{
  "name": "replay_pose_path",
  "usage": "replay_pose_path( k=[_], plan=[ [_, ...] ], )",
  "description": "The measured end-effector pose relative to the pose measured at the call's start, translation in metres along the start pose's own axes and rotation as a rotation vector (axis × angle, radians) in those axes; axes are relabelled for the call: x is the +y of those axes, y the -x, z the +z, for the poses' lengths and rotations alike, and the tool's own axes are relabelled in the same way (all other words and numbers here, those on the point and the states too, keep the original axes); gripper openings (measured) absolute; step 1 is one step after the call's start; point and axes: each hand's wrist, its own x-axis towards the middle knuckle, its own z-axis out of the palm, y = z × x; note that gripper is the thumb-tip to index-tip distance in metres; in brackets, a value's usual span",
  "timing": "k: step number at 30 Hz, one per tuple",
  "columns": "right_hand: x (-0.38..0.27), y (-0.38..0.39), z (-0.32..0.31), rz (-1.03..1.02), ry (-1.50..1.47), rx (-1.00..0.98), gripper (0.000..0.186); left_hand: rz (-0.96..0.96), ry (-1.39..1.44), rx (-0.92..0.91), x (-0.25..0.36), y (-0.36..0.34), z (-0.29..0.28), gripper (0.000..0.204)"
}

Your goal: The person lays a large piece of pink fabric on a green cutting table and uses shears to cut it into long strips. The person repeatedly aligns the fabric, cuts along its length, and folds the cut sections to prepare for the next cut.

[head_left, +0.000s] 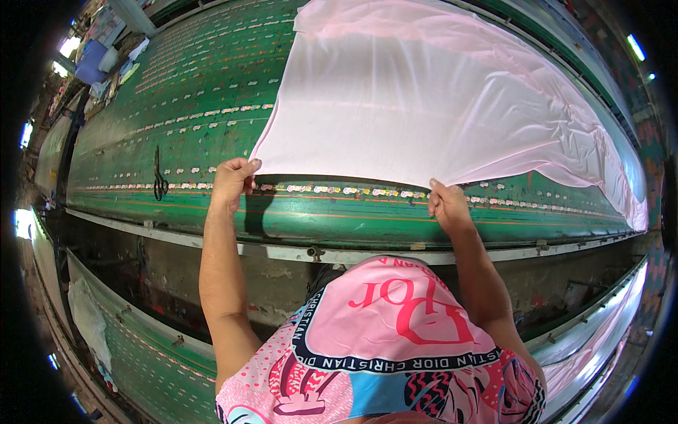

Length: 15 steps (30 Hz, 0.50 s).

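Patterned pink shirt cloth (381,353) fills the near edge, both bare forearms rising from it. Ahead, the left hand (233,182) and right hand (446,205) each pinch the near hem of a pale pink sheet of fabric (424,106), closed on it, corners well apart. That thin, smooth, softly rippled sheet spreads away from the hands across the long green table (176,106), trailing rightward. Dark scissors (159,177) lie left of the left hand.

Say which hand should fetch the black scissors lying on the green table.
Left. The left hand grips the pink cloth corner nearest the scissors; the right hand holds the edge much farther away.
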Motion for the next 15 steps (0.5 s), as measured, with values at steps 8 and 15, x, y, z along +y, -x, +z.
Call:
replay_pose_path(
  k=[8, 15],
  plan=[
    [0.027, 0.019, 0.002, 0.171, 0.301, 0.100, 0.042, -0.063, -0.380, 0.064, -0.079, -0.002, -0.006, 0.035],
    [0.032, 0.022, -0.003, 0.231, 0.354, 0.110, 0.039, 0.107, -0.581, 0.118, -0.100, -0.002, 0.001, 0.028]
  ],
)
